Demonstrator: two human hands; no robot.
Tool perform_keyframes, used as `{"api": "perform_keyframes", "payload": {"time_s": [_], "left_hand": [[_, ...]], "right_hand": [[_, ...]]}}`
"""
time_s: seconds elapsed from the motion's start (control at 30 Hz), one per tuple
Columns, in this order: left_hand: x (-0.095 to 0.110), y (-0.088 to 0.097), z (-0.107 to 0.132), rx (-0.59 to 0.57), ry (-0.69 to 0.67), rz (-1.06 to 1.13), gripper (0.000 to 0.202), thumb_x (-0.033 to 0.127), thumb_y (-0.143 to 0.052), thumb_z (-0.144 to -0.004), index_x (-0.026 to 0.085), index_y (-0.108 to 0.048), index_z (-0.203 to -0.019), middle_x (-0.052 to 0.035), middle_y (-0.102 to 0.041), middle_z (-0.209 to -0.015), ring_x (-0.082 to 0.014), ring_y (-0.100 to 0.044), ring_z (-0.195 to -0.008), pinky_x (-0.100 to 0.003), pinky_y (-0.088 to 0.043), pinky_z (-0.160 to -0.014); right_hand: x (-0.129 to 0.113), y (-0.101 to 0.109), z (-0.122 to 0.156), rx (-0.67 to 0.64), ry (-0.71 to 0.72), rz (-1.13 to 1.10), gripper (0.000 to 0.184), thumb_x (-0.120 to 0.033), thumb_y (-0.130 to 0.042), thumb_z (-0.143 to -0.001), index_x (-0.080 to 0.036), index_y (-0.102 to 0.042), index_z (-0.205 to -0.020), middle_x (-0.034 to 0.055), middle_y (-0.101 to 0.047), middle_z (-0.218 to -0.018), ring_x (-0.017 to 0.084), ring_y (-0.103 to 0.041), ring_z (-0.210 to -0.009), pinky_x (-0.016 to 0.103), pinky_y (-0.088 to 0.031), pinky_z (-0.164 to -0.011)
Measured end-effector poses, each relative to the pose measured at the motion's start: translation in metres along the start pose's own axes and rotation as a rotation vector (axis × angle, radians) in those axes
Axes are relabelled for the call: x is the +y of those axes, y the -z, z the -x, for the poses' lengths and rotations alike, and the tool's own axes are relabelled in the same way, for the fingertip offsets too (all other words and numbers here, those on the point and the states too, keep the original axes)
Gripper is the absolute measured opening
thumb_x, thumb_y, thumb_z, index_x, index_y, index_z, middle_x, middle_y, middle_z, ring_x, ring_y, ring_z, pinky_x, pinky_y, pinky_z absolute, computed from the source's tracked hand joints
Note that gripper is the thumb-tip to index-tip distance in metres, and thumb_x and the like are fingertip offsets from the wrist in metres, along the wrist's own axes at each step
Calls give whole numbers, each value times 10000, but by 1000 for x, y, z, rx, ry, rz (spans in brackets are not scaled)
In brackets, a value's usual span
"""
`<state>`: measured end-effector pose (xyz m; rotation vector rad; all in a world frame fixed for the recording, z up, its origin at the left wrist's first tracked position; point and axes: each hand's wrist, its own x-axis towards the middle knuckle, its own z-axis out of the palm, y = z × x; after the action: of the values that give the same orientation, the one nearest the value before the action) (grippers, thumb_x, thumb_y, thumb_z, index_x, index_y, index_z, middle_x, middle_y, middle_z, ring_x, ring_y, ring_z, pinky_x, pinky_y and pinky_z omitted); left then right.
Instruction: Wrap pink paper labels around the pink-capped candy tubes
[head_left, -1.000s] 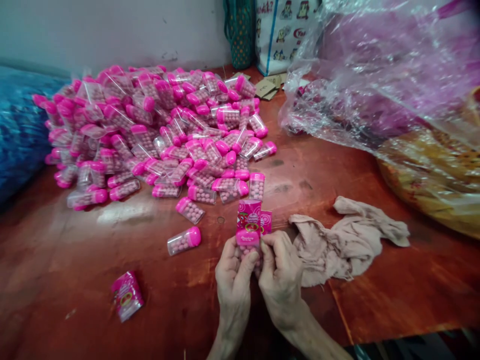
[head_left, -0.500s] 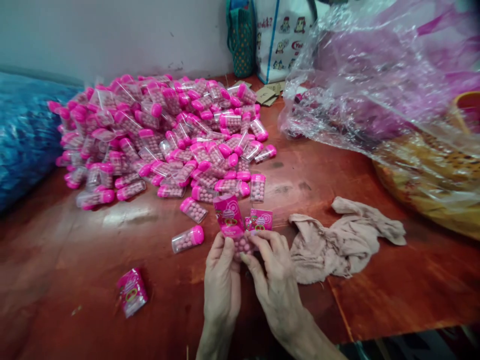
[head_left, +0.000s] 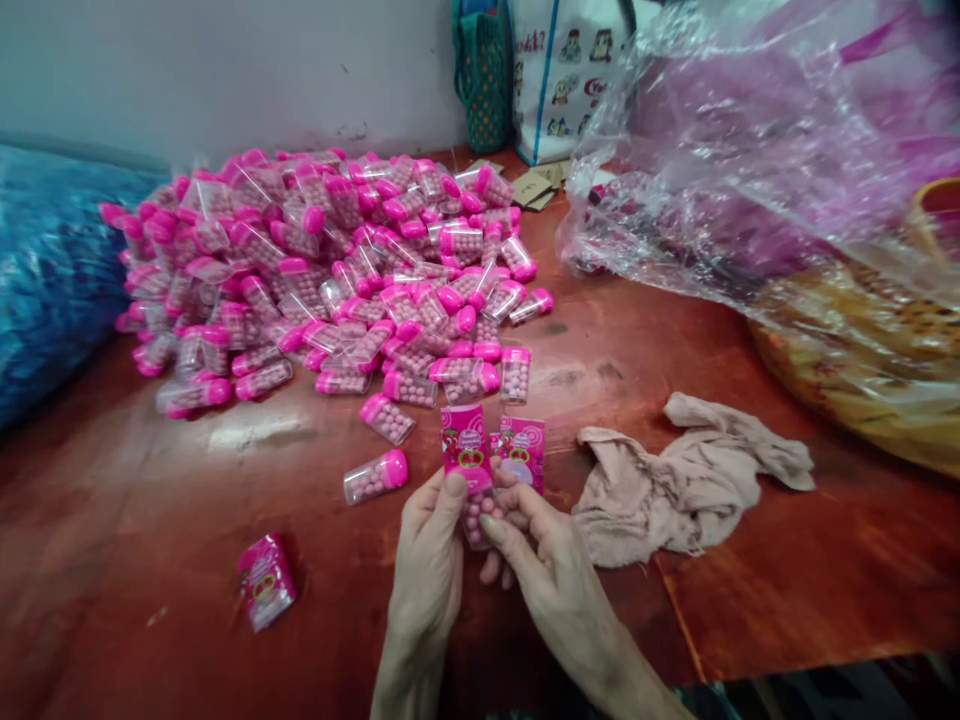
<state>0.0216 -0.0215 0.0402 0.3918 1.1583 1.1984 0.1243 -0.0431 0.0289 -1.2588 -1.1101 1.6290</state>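
Between my hands is a small clear bottle of pink candy balls [head_left: 478,520], with a printed pink label sleeve [head_left: 466,447] standing up at its upper end. I cannot tell how much of the bottle is inside the sleeve. My left hand [head_left: 429,560] grips the sleeve and bottle from the left, thumb on the sleeve's lower edge. From the right, my right hand [head_left: 553,565] pinches the bottle with thumb and fingers. Just behind my right fingers lie more flat pink sleeves [head_left: 523,447]. Another pink sleeve [head_left: 266,582] lies alone at the left.
A large heap of pink-capped candy bottles [head_left: 322,270] covers the back left of the red table [head_left: 337,640]. Two loose bottles lie nearer. A crumpled beige cloth [head_left: 675,490] is on the right, below clear plastic sheeting [head_left: 712,170] and a yellow basket [head_left: 847,360]. A blue bag [head_left: 60,270] stands left.
The sleeve and bottle in my hands have come upright from a tilt and sit slightly lower. My left hand has shifted a little left and down.
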Motion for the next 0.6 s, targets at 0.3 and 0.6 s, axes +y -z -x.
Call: {"api": "perform_keyframes", "payload": {"time_s": [0.3, 0.6], "left_hand": [[-10, -7, 4, 77, 27, 128, 208, 326, -710, -658, 127, -650, -649, 36, -513, -459, -55, -419, -353, -198, -444, -415], [-16, -6, 5, 79, 65, 191, 209, 332, -667, -708, 124, -656, -725, 42, -471, -468, -30, -341, -337, -141, -285, -302]], "right_hand": [[-3, -1, 1, 79, 5, 67, 139, -285, -461, -880, -169, -537, -885, -1, -600, -670, 94, -549, -471, 191, -436, -465], [-4, -6, -1, 108, 36, 109, 140, -259, -450, -883, -180, -515, -787, 1, -608, -657, 97, -563, -488, 181, -432, -471]]}}
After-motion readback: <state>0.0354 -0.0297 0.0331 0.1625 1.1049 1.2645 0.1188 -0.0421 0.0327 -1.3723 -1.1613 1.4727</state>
